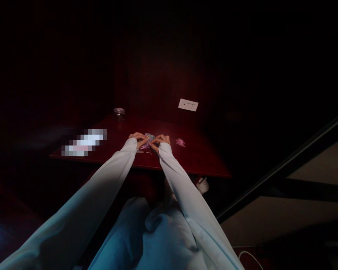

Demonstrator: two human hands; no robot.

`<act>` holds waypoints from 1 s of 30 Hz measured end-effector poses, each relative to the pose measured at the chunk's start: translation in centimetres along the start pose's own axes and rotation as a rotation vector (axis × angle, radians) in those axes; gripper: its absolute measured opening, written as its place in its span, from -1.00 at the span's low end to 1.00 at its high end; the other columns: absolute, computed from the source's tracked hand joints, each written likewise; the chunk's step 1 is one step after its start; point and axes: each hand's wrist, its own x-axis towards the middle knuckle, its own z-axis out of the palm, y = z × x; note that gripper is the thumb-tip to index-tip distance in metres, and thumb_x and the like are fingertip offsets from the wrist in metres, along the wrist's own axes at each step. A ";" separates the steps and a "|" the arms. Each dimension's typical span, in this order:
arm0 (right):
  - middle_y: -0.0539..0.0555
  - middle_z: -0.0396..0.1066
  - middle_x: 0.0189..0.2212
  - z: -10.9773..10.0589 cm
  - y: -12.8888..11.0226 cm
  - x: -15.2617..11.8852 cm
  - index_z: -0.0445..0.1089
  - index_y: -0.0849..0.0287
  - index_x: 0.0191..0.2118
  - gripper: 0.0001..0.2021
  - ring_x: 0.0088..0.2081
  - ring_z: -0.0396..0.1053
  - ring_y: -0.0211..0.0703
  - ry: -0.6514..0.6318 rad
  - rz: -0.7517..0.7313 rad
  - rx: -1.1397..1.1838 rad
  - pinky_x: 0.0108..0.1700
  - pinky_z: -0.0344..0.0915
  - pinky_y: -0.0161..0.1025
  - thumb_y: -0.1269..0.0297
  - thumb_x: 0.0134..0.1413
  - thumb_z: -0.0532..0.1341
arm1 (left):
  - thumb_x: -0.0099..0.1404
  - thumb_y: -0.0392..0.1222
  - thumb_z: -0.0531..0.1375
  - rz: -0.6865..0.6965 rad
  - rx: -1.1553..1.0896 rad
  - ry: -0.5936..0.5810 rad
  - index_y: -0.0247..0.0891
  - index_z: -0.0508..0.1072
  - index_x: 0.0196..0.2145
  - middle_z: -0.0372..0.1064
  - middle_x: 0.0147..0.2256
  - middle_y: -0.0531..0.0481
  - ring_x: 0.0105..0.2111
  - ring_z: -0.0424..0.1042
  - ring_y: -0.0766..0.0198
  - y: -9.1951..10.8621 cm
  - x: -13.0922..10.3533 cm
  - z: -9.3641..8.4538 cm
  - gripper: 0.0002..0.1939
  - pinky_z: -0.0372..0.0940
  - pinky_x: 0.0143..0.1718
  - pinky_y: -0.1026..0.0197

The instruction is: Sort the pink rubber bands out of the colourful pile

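Both hands are close together over the dark red table [197, 159]. My left hand [138, 138] has its thumb and fingers pinched together at the left side of a small multicoloured heap [149, 136] of thin strands or bands. From the other side, my right hand [161, 140] pinches in the same way, its fingertips almost meeting the left ones. What either pinch holds is too small and dark to make out. Pink strands of the heap show below the fingers. Just right of my right hand lies a separate small pink bunch [180, 142] of similar strands.
A small clear jar with a lid [119, 113] stands at the table's back left. On the left lies a bright, pixelated flat object [86, 142]. A white socket plate [188, 105] is on the wall behind. The surroundings are very dark.
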 end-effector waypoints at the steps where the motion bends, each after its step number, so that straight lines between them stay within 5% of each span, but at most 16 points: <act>1: 0.06 0.42 -0.19 0.0 0.0 0.0 0.62 0.00 -0.32 -0.90 -0.04 0.17 -0.04 0.000 0.001 -0.001 0.04 0.14 -0.14 0.15 0.11 0.37 | 0.16 -0.06 0.31 -0.005 -0.001 0.001 -0.13 0.58 -0.42 0.53 -0.19 0.03 -0.10 0.45 0.13 0.0 0.0 0.0 -0.87 0.21 0.08 0.03; 30: 0.05 0.43 -0.17 -0.3 -0.3 0.0 0.63 0.00 -0.35 -0.87 -0.02 0.18 -0.04 -0.040 0.028 0.028 0.06 0.14 -0.12 0.13 0.14 0.36 | 0.15 -0.06 0.32 0.015 -0.034 -0.043 -0.14 0.59 -0.44 0.54 -0.20 0.00 -0.07 0.45 0.11 -0.1 0.2 0.0 -0.87 0.21 0.11 0.00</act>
